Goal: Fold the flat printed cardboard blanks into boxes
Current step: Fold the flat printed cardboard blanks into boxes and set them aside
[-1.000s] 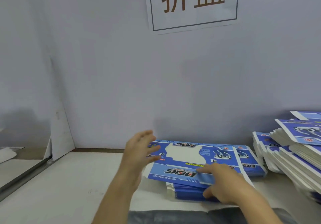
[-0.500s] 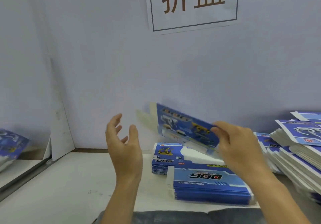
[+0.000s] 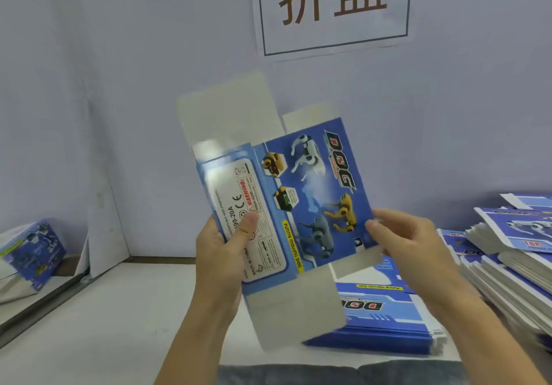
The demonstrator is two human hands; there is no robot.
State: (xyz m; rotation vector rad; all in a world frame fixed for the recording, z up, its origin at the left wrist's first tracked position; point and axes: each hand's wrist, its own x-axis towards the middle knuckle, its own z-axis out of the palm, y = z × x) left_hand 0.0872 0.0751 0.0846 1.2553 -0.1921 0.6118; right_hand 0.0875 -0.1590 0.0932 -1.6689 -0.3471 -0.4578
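I hold one blue printed cardboard blank point(image 3: 301, 205) upright in the air in front of me, its grey flaps sticking out above and below. My left hand point(image 3: 222, 253) grips its left edge, thumb pressed on the white label panel. My right hand point(image 3: 409, 244) pinches its right edge near the lower corner. Under it on the table lies a stack of flat blue blanks point(image 3: 385, 322).
A tall slanting pile of more blanks point(image 3: 513, 256) fills the right side of the white table point(image 3: 104, 319). A folded blue box point(image 3: 33, 250) sits at the far left beyond a white partition point(image 3: 104, 199). A paper sign point(image 3: 334, 8) hangs on the wall.
My right hand lifted one blank off the stack and swung it upright. My left hand, open in the air before, has now taken hold of the blank's left edge.
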